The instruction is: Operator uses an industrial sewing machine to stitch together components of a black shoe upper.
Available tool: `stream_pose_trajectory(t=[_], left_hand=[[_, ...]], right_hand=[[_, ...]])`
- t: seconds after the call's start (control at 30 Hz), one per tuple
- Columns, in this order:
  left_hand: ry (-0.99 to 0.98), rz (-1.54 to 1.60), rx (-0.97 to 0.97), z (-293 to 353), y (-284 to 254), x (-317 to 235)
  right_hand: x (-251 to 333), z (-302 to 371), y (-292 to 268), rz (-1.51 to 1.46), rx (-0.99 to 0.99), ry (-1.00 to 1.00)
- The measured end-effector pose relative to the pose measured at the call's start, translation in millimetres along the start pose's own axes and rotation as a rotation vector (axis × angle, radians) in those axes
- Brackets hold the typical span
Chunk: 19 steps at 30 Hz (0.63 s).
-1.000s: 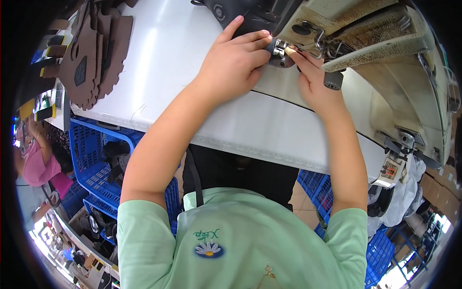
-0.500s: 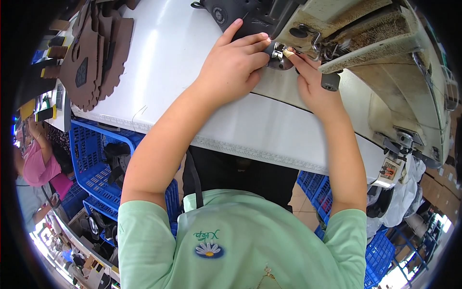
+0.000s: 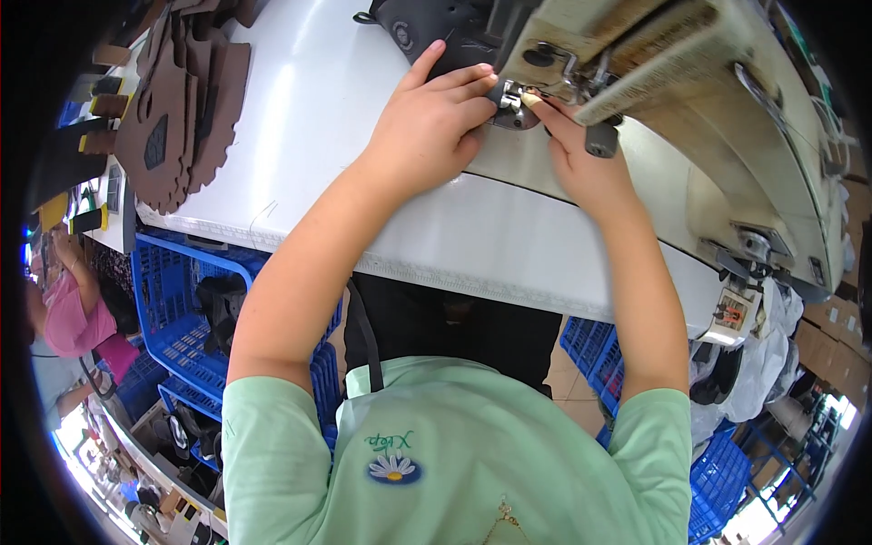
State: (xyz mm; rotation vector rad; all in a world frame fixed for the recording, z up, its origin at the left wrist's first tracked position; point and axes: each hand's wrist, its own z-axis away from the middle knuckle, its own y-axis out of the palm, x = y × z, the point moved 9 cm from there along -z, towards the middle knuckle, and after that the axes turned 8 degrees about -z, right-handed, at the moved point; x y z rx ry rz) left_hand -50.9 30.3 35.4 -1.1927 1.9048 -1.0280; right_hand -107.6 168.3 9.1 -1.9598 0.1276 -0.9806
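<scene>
A black piece that looks like a shoe upper (image 3: pixel 420 29), with a round emblem and a small loop, lies at the top by the sewing machine (image 3: pixel 690 118). My left hand (image 3: pixel 422 132) rests flat on its near edge, fingers stretched, fingertips just left of the metal presser foot (image 3: pixel 511 95). From the other side, my right hand (image 3: pixel 586 168) reaches under the machine head. Its index finger is extended, the tip beside the presser foot with something yellowish on it. The machine hides its other fingers partly, and whether they touch the black piece does not show.
Brown cut pieces (image 3: pixel 200 109) with toothed edges are stacked on the white table (image 3: pixel 309 136) at left, near thread spools (image 3: pixel 107 104). Blue crates (image 3: pixel 182 309) stand below the table. Another person in pink (image 3: pixel 77 318) is at far left. White plastic bags (image 3: pixel 767 354) hang at right.
The view has shifted a little, so the machine, black piece and both hands appear slightly farther left. Both hands keep nearly the same pose beside the presser foot.
</scene>
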Motion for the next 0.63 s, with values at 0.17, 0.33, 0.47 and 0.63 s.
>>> stream_pose_trajectory(t=[0.17, 0.33, 0.47, 0.63], left_hand=[[0.065, -0.023, 0.063, 1, -2, 3], [0.335, -0.271, 0.248, -2, -16, 3], [0.458, -0.462, 0.232, -13, -15, 8], [0.459, -0.603, 0.398, -18, 14, 23]], right_hand=[[11, 14, -15, 0.060, -0.032, -0.086], [55, 114, -139, -0.225, -0.350, -0.163], [10, 212, -282, 0.342, -0.976, 0.124], [-122, 290, -334, -0.009, -1.205, 0.605]])
